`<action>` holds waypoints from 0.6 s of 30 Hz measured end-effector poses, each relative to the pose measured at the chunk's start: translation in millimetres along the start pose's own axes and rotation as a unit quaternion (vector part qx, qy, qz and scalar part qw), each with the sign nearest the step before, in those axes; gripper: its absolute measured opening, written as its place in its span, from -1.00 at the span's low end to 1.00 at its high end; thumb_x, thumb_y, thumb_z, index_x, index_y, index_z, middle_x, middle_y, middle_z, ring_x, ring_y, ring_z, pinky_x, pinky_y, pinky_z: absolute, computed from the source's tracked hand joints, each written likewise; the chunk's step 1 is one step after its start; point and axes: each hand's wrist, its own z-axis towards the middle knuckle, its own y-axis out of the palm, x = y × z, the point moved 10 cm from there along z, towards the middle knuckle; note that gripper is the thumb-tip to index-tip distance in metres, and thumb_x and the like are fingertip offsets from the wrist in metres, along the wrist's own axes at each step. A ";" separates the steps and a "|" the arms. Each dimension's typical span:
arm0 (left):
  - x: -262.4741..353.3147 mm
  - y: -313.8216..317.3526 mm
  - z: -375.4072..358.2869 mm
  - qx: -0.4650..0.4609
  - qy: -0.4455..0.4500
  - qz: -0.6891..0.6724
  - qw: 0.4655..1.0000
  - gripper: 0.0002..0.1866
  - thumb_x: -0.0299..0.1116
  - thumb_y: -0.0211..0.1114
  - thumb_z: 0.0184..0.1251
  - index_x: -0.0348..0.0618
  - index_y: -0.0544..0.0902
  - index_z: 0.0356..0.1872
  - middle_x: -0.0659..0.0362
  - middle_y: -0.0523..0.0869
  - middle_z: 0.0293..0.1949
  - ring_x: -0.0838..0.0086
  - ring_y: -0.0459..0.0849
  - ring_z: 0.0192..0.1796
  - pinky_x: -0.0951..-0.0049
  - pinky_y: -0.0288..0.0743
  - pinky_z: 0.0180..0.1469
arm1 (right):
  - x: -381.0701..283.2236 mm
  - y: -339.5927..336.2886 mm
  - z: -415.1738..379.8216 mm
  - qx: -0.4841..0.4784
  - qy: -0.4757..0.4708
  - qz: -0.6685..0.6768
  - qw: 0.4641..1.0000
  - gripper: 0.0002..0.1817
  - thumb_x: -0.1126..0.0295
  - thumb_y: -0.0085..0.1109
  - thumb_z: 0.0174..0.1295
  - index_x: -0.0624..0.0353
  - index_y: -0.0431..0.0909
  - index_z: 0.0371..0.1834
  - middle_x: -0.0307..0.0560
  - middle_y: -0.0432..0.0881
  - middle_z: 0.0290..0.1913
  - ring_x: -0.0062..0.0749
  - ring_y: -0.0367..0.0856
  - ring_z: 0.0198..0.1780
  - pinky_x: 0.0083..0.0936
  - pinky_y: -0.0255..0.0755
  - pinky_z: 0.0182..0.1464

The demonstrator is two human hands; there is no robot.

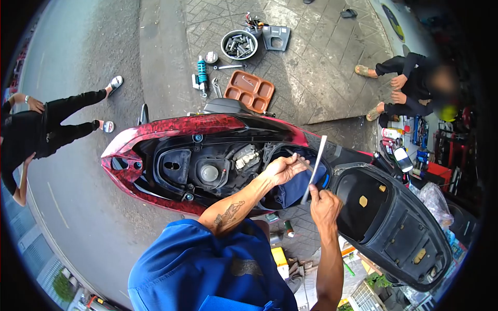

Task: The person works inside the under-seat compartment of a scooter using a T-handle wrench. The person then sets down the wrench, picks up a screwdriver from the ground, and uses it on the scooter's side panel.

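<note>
A red scooter [171, 127] stands with its black seat [394, 228] flipped open, baring the under-seat bay with engine parts [210, 172] and a blue cloth [293, 191]. My left hand [284, 169] reaches into the bay over the blue cloth, fingers curled on a thin dark rod-like piece. Just right of it, my right hand [324, 205] grips the lower end of a long flat white strip [315, 165] that points up and away across the bay rim.
On the paving beyond the scooter lie an orange compartment tray [250, 91], a metal bowl of bolts [239, 44], a blue shock absorber [202, 72] and a grey panel [276, 37]. One person stands at left [46, 127], another crouches at right [410, 85]. Tool racks [441, 150] crowd the right.
</note>
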 end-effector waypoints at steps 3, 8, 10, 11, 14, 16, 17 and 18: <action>10.7 12.8 7.8 -0.029 0.009 0.000 1.000 -0.78 -0.36 0.12 0.45 -0.39 0.55 -0.23 -0.08 0.66 -0.23 0.07 0.70 -0.07 0.10 0.65 0.07 | -8.8 -11.7 -17.3 0.262 -0.082 0.075 0.959 -0.61 0.49 0.21 0.13 0.22 0.53 0.08 0.07 0.56 0.14 -0.07 0.55 0.00 -0.21 0.50 -0.09; 9.1 8.1 15.0 -0.030 -0.029 0.062 0.997 -0.77 -0.38 0.12 0.44 -0.44 0.53 -0.22 -0.13 0.67 -0.25 0.04 0.70 -0.04 0.10 0.64 0.07 | -63.2 -75.8 -49.7 0.420 -0.186 -0.005 0.888 -0.63 0.60 0.12 0.18 0.30 0.52 0.10 0.20 0.61 0.02 0.08 0.60 -0.17 -0.22 0.52 -0.07; 5.3 7.0 17.4 -0.021 -0.038 0.069 0.997 -0.76 -0.38 0.12 0.44 -0.46 0.52 -0.22 -0.14 0.67 -0.26 0.04 0.70 -0.04 0.11 0.64 0.07 | -56.2 -67.9 -37.7 0.412 -0.195 -0.002 0.890 -0.59 0.61 0.10 0.17 0.27 0.50 0.13 0.19 0.60 0.02 0.06 0.61 -0.17 -0.23 0.52 -0.08; 4.6 8.2 16.3 -0.016 -0.031 0.066 0.997 -0.76 -0.39 0.12 0.44 -0.46 0.52 -0.22 -0.14 0.66 -0.26 0.03 0.69 -0.03 0.10 0.64 0.08 | -53.4 -63.5 -30.4 0.404 -0.203 0.002 0.892 -0.55 0.63 0.09 0.16 0.24 0.49 0.17 0.19 0.59 0.03 0.04 0.61 -0.18 -0.23 0.53 -0.09; 5.4 13.1 14.3 -0.005 -0.014 0.059 0.998 -0.76 -0.40 0.11 0.44 -0.48 0.51 -0.21 -0.14 0.66 -0.25 0.00 0.69 -0.03 0.09 0.62 0.10 | -38.4 -50.3 -6.8 0.296 -0.129 0.128 0.938 -0.49 0.64 0.09 0.12 0.23 0.47 0.22 0.16 0.56 0.08 0.00 0.60 -0.15 -0.23 0.52 -0.08; 1.7 14.6 16.0 0.001 -0.015 0.038 0.999 -0.76 -0.39 0.11 0.45 -0.48 0.50 -0.20 -0.14 0.65 -0.25 -0.03 0.68 -0.03 0.06 0.61 0.11 | -18.8 -23.4 4.8 0.129 0.008 0.302 0.944 -0.45 0.64 0.12 0.07 0.26 0.45 0.23 0.14 0.52 0.14 -0.03 0.58 -0.09 -0.23 0.50 -0.06; -1.9 13.7 16.9 0.004 -0.017 0.027 0.999 -0.76 -0.39 0.10 0.45 -0.48 0.50 -0.20 -0.13 0.65 -0.24 -0.04 0.68 -0.03 0.04 0.60 0.12 | -13.6 -14.2 3.5 0.073 0.060 0.351 0.931 -0.43 0.64 0.13 0.05 0.27 0.45 0.24 0.13 0.50 0.16 -0.05 0.58 -0.07 -0.23 0.49 -0.05; -5.2 11.6 18.2 0.003 -0.020 0.023 1.000 -0.76 -0.39 0.10 0.45 -0.48 0.50 -0.20 -0.13 0.65 -0.24 -0.04 0.68 -0.03 0.04 0.60 0.12 | -16.0 -22.6 2.1 0.063 0.062 0.335 0.938 -0.44 0.62 0.15 0.05 0.29 0.45 0.23 0.12 0.53 0.12 -0.10 0.59 -0.10 -0.24 0.50 -0.09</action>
